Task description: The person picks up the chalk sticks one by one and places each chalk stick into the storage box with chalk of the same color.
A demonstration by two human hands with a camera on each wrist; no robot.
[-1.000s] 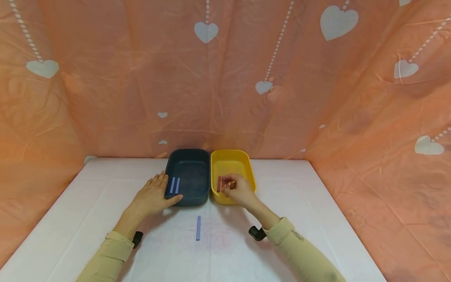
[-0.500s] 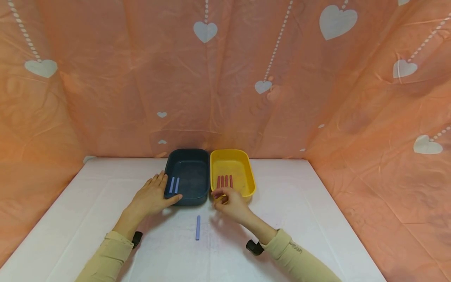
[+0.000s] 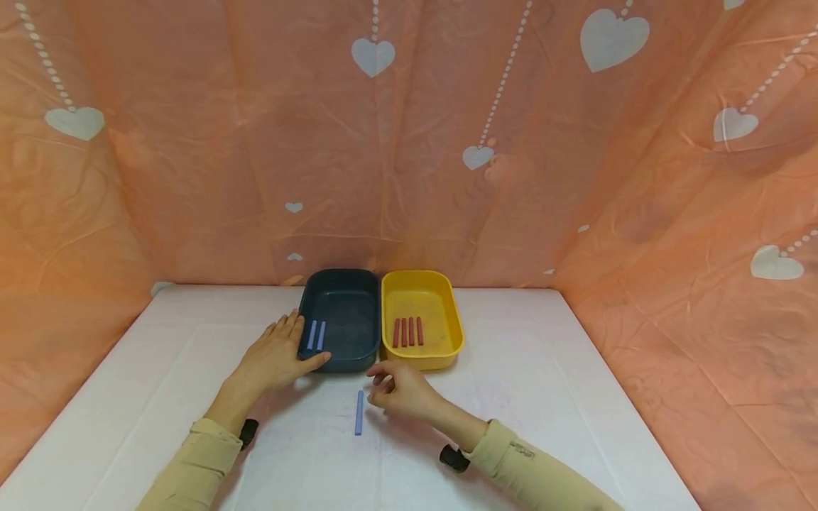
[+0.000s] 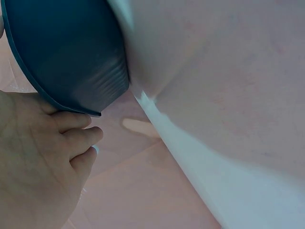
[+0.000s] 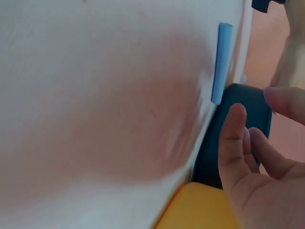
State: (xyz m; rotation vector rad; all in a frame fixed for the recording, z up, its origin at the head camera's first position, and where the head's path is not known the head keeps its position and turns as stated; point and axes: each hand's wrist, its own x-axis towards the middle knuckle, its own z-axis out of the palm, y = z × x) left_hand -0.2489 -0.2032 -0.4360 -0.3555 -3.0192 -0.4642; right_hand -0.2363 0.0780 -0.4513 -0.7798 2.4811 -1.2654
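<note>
A blue chalk stick (image 3: pixel 359 413) lies on the white table, and my right hand (image 3: pixel 404 390) hovers just right of its far end. In the right wrist view the thumb and fingers are apart, with nothing between them, and the blue chalk is beyond them. My left hand (image 3: pixel 277 353) rests against the left side of the dark blue tray (image 3: pixel 348 363), thumb at the near rim. Two blue chalk sticks (image 3: pixel 316 336) lie side by side inside it. The yellow tray (image 3: pixel 455 312) beside it holds several red chalk sticks (image 3: pixel 407 332) in a row.
The two trays stand touching side by side at the back of the table (image 3: pixel 511 397). An orange curtain (image 3: pixel 409 177) with white hearts rises behind and along both sides. Faint chalk smudges mark the cloth.
My right hand has drawn back from the yellow tray toward the loose blue chalk, leaving several red chalks in view there. The left hand stays put.
</note>
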